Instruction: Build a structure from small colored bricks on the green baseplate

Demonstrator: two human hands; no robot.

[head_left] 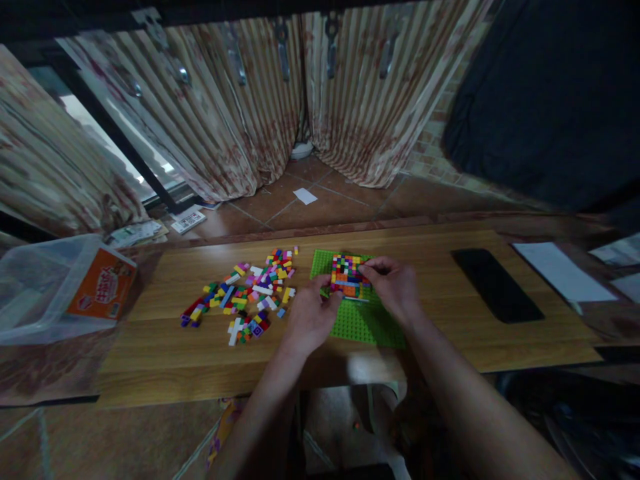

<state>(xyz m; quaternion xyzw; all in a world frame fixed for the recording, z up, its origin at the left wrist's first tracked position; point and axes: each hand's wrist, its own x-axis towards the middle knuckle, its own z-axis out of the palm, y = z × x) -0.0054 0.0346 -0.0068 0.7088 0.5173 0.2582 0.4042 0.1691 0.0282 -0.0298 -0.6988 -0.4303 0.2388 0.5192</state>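
A flat build of multicoloured toy building bricks (346, 272) sits on the upper part of a green studded baseplate (367, 327). My left hand (313, 310) grips its left front corner, with the thumb at the near edge and the fingers bent at the side. At the far right edge of the build, my right hand (393, 283) has its thumb and fingertips pinched together; anything between them is too small to make out. A thin pale strip (356, 300) lies just in front of the build.
Loose bricks (260, 283) are spread over the wooden table (165, 360) left of the baseplate. A black rectangular slab (495, 285) and a white sheet (565, 272) lie to the right. Beyond the table's left end stands a clear plastic bin (45, 287) with an orange label.
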